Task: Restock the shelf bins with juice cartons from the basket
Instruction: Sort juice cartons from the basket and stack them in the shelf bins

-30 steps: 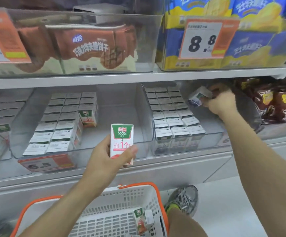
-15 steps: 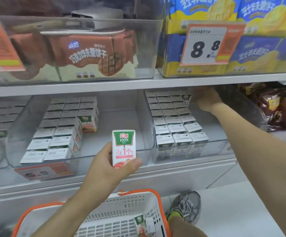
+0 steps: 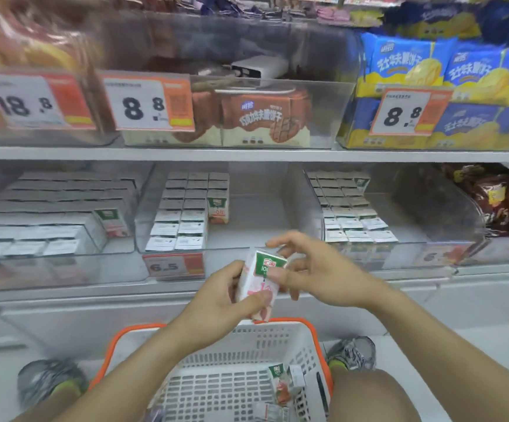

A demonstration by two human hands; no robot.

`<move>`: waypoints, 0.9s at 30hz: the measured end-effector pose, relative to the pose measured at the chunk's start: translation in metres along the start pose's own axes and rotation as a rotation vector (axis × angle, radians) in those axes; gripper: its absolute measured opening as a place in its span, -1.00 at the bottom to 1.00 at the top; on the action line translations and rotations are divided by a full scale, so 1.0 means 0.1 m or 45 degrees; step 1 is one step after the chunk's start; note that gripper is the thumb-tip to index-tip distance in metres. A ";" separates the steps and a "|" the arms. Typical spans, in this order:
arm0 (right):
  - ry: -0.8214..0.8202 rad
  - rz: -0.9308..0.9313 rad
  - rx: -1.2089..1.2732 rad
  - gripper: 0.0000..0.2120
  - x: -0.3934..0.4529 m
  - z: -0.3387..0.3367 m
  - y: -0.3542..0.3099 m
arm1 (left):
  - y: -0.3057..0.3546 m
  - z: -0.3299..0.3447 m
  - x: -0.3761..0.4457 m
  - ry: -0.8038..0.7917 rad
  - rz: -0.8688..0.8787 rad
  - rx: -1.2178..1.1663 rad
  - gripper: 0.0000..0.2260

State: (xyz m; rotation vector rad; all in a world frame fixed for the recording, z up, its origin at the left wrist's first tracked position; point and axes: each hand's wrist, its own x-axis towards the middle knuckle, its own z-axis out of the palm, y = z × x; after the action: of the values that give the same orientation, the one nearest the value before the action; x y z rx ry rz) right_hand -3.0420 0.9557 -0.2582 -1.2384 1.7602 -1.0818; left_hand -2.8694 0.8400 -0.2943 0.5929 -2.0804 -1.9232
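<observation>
A white juice carton (image 3: 262,269) with a green top and pink fruit print is tilted in front of the lower shelf, above the basket. My left hand (image 3: 219,296) grips its lower part. My right hand (image 3: 317,269) pinches its top, thumb on the front and index finger over the upper corner. The white basket (image 3: 277,336) with an orange rim sits below, with a few more cartons (image 3: 280,385) in its right corner. The clear middle bin (image 3: 247,214) has carton rows (image 3: 183,214) on its left side only. The right bin (image 3: 414,220) holds rows (image 3: 347,214) on its left.
A left bin (image 3: 64,214) is packed with cartons. The upper shelf (image 3: 247,153) carries brown biscuit packs (image 3: 262,117), blue and yellow packs (image 3: 429,86) and price tags. Dark snack bags (image 3: 502,202) sit at the far right. My shoes (image 3: 350,354) flank the basket.
My right hand has come back out of the right bin, leaving its carton there, and now meets the carton in my left hand. The carton has tilted. The view has shifted up and left.
</observation>
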 end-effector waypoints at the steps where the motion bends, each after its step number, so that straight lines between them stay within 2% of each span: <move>1: -0.024 -0.018 0.042 -0.65 0.06 0.15 -0.05 | 0.00 -0.10 -0.08 -0.023 0.015 0.026 -0.78; 5: -0.058 -0.089 0.120 -0.75 0.31 0.69 -0.30 | -0.03 -0.65 -0.40 0.055 0.065 0.261 -0.69; 9: 0.081 -0.273 -0.190 -0.73 0.66 1.26 -0.60 | 0.05 -1.35 -0.56 0.381 0.239 0.760 -0.34; 11: 0.145 -0.360 -0.278 -0.70 0.85 1.48 -0.72 | 0.16 -1.66 -0.56 0.398 0.333 0.980 -0.38; 14: 0.088 -0.378 -0.086 -0.63 1.04 1.68 -0.82 | 0.29 -2.02 -0.49 0.445 0.373 1.094 -0.55; 17: 0.186 -0.382 0.034 -0.58 1.09 1.69 -0.77 | 0.31 -2.29 -0.34 0.613 0.281 0.790 -0.61; 20: 0.404 -0.365 0.021 -0.67 1.05 1.58 -0.60 | 0.20 -2.51 -0.05 0.647 0.191 0.609 -0.62; 22: 0.445 -0.318 0.056 -0.71 1.03 1.50 -0.48 | 0.07 -2.65 0.18 0.639 0.114 0.792 -0.63; 27: 0.346 -0.244 0.071 -0.69 0.96 1.42 -0.32 | -0.24 -2.93 0.53 0.592 -0.140 1.540 -0.62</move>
State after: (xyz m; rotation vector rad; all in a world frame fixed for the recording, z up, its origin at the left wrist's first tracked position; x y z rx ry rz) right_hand -2.9315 0.8257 -0.2925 -1.2948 1.8219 -1.4590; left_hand -2.7839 0.5541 -0.2936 1.2100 -2.6593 -0.2527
